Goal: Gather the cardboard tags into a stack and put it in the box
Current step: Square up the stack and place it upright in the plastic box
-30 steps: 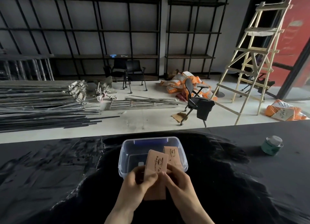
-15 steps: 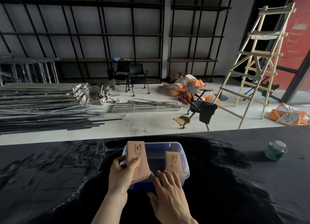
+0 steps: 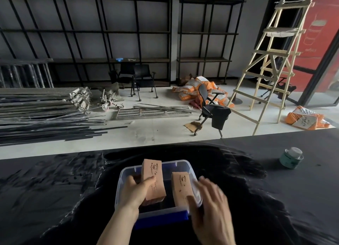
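Gripping stack of cardboard tags (image 3: pixel 153 182), left hand (image 3: pixel 134 192) closed round its near end, stack tilted over clear plastic box (image 3: pixel 122 182), lower end down inside. Second tag stack (image 3: pixel 181 187) already in box, right side. Right hand (image 3: pixel 211 208) blurred, fingers spread, nothing held, over box's right rim. Box on black table cover (image 3: pixel 55 189). Green tape roll (image 3: pixel 291 157) well apart, far right.

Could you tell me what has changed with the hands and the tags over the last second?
The stack of cardboard tags, held in both hands a second ago, is now gripped by the left hand alone and has gone forward and down into the clear box. The right hand let go and now hovers, blurred, over the box's right rim. The second stack in the box and the green jar stayed put.
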Demonstrator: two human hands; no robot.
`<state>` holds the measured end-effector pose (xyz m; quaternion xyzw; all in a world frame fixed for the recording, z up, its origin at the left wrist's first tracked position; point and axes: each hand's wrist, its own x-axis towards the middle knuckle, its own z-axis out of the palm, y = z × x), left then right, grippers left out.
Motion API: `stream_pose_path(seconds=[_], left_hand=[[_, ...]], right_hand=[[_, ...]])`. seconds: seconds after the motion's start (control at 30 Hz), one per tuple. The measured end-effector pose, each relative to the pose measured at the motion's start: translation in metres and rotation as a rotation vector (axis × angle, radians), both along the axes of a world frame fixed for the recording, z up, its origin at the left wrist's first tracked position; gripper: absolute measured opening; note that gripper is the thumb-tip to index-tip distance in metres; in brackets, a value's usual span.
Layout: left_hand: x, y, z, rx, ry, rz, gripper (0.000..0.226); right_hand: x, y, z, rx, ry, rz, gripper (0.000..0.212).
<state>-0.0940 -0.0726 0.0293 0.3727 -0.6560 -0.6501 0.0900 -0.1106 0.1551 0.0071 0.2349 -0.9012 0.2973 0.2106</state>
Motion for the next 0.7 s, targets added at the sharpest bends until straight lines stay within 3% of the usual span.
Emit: stream_pose_path(seconds=[0.1,0.27,0.5,0.63,0.7], left_hand=[[-0.005,0.005,-0.007,-0.008,-0.063,-0.035,0.045],[-0.015,0.009,-0.014,-0.038,-0.163,-0.083,0.053],[-0.029,0.013,-0.020,-0.052,-0.284,-0.138,0.052],[-0.032,0.016,-0.023,-0.066,-0.387,-0.224,0.038],[-0.034,0.019,-0.023,-0.141,-0.430,-0.266,0.064]], right_hand=[[-0.038,0.033,-0.011,0.190,-0.172,-0.220,0.068],[-0.068,0.047,-0.056,0.466,-0.429,-0.229,0.082],[-0.071,0.043,-0.082,0.527,-0.391,-0.256,0.080],[-0.072,0.044,-0.084,0.524,-0.381,-0.265,0.078],[-0.072,0.044,-0.085,0.528,-0.387,-0.264,0.078]])
